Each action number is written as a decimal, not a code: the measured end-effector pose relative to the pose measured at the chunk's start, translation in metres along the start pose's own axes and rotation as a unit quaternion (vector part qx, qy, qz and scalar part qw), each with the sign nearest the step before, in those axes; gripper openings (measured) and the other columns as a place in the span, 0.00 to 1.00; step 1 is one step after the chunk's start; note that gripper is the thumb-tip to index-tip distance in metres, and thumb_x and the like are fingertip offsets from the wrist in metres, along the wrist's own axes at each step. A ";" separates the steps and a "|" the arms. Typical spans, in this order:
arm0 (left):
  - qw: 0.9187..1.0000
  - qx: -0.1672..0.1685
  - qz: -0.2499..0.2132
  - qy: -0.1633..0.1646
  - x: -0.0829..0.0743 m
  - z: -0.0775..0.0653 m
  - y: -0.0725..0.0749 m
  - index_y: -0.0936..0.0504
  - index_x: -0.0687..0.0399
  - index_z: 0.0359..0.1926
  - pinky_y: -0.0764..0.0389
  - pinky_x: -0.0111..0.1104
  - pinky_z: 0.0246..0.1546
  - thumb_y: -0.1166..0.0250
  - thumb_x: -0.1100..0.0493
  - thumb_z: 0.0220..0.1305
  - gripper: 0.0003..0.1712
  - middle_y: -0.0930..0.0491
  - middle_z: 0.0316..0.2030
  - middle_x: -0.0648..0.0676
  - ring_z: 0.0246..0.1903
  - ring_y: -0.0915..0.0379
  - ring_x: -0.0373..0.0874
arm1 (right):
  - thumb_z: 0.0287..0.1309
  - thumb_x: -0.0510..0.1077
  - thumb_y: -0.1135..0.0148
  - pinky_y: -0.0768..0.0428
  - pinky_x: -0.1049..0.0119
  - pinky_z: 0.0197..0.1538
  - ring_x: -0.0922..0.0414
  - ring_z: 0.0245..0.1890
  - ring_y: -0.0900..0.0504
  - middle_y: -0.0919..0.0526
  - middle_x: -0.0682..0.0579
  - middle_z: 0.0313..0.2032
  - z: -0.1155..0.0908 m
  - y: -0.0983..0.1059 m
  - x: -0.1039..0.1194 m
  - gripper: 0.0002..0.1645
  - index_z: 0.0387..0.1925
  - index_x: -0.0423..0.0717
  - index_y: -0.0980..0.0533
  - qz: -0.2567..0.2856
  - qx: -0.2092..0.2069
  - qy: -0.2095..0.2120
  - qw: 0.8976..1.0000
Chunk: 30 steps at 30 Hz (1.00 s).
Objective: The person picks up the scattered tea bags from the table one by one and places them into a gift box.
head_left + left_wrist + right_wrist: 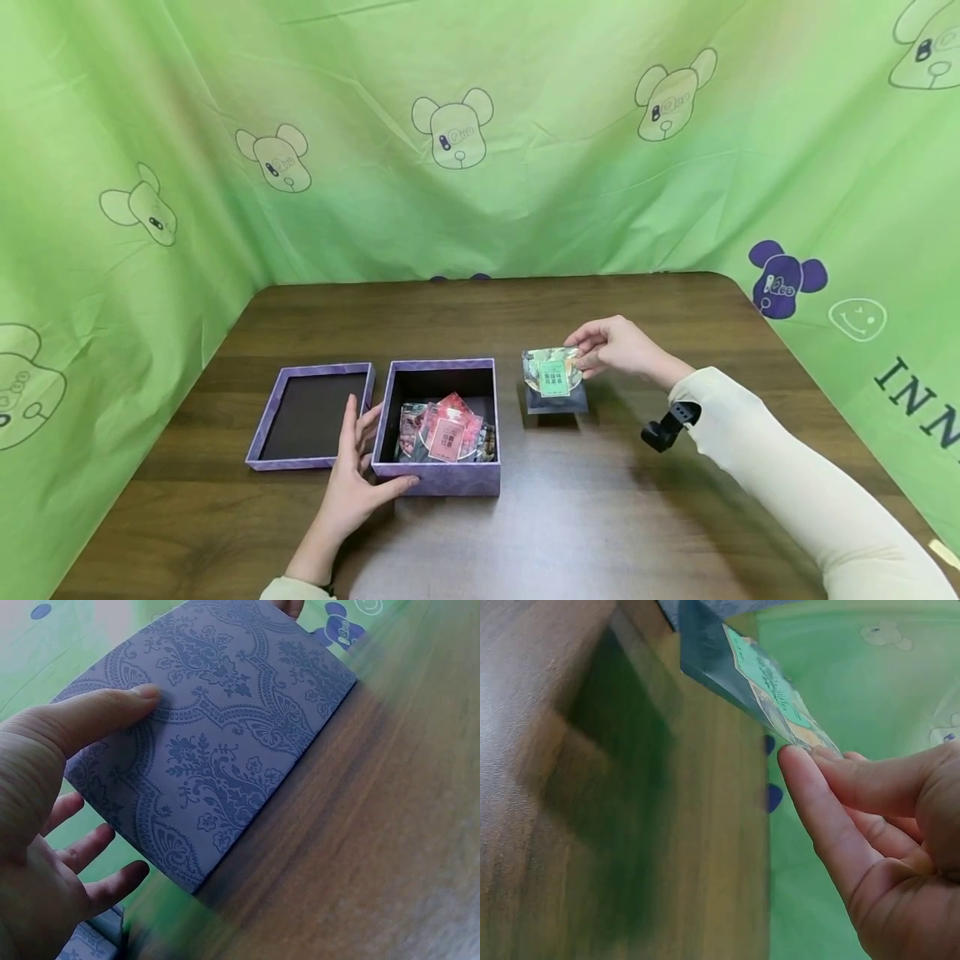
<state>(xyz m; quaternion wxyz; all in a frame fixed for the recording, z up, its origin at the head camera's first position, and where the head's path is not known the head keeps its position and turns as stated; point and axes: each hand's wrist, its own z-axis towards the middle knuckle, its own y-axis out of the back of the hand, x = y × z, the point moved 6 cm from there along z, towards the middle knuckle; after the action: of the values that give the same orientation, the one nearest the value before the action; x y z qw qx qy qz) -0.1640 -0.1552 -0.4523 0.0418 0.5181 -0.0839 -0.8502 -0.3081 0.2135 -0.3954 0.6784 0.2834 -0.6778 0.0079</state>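
A purple patterned box (457,479) stands without its lid, with several small flat packets inside, one bearing a pink label (447,439). My left hand (352,492) rests at its near left corner; the thumb lies straight along the front wall (217,742), while the other fingers spread beside the left wall. To the right of the box, my right hand (611,346) pinches the upper right edge of a flat sachet (553,404) with a green label. In the right wrist view, the sachet (712,667) slants away from thumb and fingertips, its lower part dark.
The purple-edged lid (318,417) lies with its black inside up, left of the box. A brown wooden table (570,533) carries everything. Green cloth (525,217) printed with bear heads hangs behind and along both sides. A black camera (663,429) sits on the right wrist.
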 end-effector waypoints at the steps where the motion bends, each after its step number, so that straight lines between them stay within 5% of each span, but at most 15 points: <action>1: 1.000 0.001 -0.001 0.001 0.000 0.000 0.000 0.67 0.53 0.79 0.30 0.22 0.58 0.22 0.78 0.38 0.78 0.41 0.69 0.72 0.63 0.36 0.43 | 0.54 0.21 0.39 0.14 0.58 0.37 0.58 0.28 0.17 0.19 0.44 0.30 -0.001 0.001 0.002 0.22 0.52 0.17 0.28 0.001 -0.003 0.001 1.000; 30: 1.000 0.001 0.002 -0.006 -0.001 -0.001 0.000 0.66 0.53 0.79 0.29 0.23 0.57 0.22 0.78 0.38 0.78 0.41 0.69 0.74 0.63 0.35 0.42 | 0.54 0.22 0.35 0.14 0.57 0.38 0.57 0.29 0.14 0.16 0.36 0.32 -0.019 -0.007 0.060 0.22 0.52 0.18 0.27 0.031 -0.027 0.048 0.998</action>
<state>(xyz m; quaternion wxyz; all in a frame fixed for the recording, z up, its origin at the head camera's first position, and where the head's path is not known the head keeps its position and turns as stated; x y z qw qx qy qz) -0.1628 -0.1550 -0.4523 0.0426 0.5131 -0.0855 -0.8530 -0.2830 0.1928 -0.3407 0.7170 0.2435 -0.6527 0.0242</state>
